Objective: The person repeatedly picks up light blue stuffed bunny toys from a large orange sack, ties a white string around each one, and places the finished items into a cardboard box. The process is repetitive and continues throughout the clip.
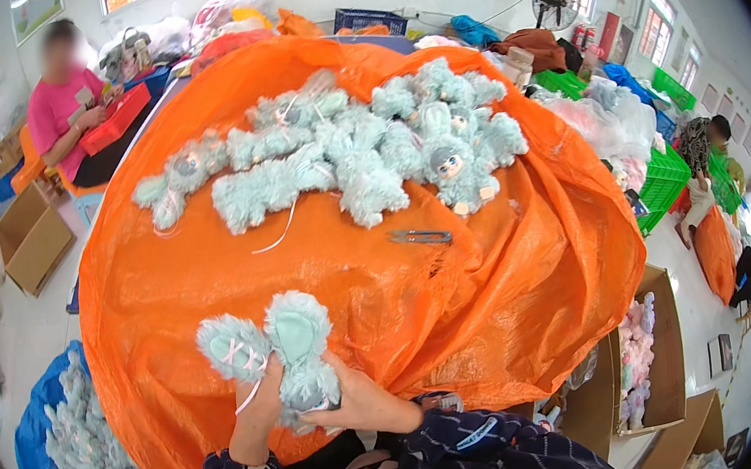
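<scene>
Close to my body I hold a fluffy mint-green plush bunny with its long ears pointing away from me. One ear has pink ribbon laced crosswise, with a loose end hanging down. My left hand is closed around its left side below the laced ear. From the other side, my right hand grips the toy's head low down. Farther off lies a pile of similar plush toys, one with its doll face turned up. Thread snips rest on the orange sheet.
At the lower left, a blue sack holds many more mint plush pieces. Cardboard boxes stand at the right, one with pink plush. A person in pink sits at the far left with a red tray. Green crates line the right.
</scene>
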The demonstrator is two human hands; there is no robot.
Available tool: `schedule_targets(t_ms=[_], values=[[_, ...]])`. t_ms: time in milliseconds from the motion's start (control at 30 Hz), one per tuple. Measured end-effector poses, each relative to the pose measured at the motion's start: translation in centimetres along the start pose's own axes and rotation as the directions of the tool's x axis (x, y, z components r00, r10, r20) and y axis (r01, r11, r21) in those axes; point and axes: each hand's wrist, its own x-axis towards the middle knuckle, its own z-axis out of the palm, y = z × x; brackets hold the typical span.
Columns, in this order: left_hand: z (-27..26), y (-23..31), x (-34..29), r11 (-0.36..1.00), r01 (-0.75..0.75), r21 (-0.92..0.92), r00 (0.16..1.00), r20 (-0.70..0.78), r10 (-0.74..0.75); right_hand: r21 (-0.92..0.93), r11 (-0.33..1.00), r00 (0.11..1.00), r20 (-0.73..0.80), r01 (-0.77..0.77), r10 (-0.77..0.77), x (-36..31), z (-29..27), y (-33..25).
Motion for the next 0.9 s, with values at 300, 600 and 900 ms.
schedule_targets(t_ms=[300, 600, 900], values=[[-2.3, 3.6, -0.2, 0.844, 0.063, 0.533, 0.95, 0.227, -0.214, -0.017, 1.0, 0.995, 0.095, 0.017, -0.015, -0.4, -0.5, 0.3], [0.0, 3.7, -0.7, 0.994, -0.008, 0.111, 0.922, 0.386, -0.036, 0.394, 0.919, 0.999, -0.034, -0.005, 0.02, 0.2, -2.3, -1.8], [0.2, -2.6, -2.2, 0.963, 0.27, 0.0, 0.937, 0.231, -0.263, 0.186, 0.977, 0.98, -0.185, 0.102, -0.068, 0.5, -1.5, -0.1]])
